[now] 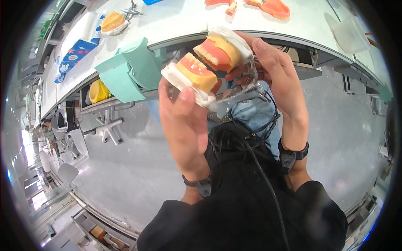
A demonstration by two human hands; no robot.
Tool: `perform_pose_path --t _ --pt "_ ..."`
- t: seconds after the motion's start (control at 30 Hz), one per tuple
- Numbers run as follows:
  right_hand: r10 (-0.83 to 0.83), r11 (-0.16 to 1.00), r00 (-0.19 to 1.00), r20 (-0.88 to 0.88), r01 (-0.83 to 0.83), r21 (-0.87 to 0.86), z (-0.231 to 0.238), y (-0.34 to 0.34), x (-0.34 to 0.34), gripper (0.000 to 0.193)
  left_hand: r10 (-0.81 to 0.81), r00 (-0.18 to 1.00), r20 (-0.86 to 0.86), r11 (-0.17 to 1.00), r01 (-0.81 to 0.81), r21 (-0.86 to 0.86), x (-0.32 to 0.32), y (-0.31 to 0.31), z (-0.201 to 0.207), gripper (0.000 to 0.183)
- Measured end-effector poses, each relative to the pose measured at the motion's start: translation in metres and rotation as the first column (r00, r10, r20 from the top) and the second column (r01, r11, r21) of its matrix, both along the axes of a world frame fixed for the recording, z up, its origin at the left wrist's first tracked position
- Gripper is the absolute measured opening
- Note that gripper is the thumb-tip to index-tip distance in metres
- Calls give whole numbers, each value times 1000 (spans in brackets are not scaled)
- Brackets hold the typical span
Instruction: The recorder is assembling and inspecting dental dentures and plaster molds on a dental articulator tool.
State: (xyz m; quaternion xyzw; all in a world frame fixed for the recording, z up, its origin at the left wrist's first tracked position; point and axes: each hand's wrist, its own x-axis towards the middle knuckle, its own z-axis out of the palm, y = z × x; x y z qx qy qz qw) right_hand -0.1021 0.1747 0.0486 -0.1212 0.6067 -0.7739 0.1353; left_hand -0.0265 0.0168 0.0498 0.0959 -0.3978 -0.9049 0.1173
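Note:
Between my hands is a dental articulator [238, 100] with a metal frame, held tilted above my lap. It carries two yellow dental casts set in white plaster, each with pink wax and a row of teeth. My left hand [184, 121] grips the white base of the lower-left cast [197, 75]. Around the other cast [220, 52] and the frame wraps my right hand [274, 67], thumb up near the plaster. The two rows of teeth face each other with a gap between them. Some fingers are hidden behind the casts.
A white bench [176, 21] runs across the far side. On it lie a yellow cast [113, 21], a metal articulator part [132, 10], pink denture pieces [274, 8] and a blue tissue pack [75, 56]. A mint-green tray [130, 69] juts from the bench edge. A black cable [264, 171] hangs over my lap.

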Motion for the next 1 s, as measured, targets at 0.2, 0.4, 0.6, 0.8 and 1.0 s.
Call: perform_pose_path --t 0.2,0.4,0.6,0.8,1.0 --pt "-78 993 985 -157 91 72 2 -1 6 49 83 979 -186 957 -130 -260 -2 7 -3 92" --pt "-84 992 956 -283 54 -111 -1 -4 16 73 37 863 -504 609 -419 -674 -6 7 -8 97" --pt "35 999 917 -398 -27 24 14 13 23 133 -32 778 -627 496 -532 -686 1 21 -4 80" --pt "-140 984 749 -647 179 -5 7 12 29 142 49 738 -673 412 -629 -660 -1 24 -31 103" --pt "-85 968 483 -872 246 42 -1 15 41 127 -499 855 -139 863 504 6 33 3 -11 123"
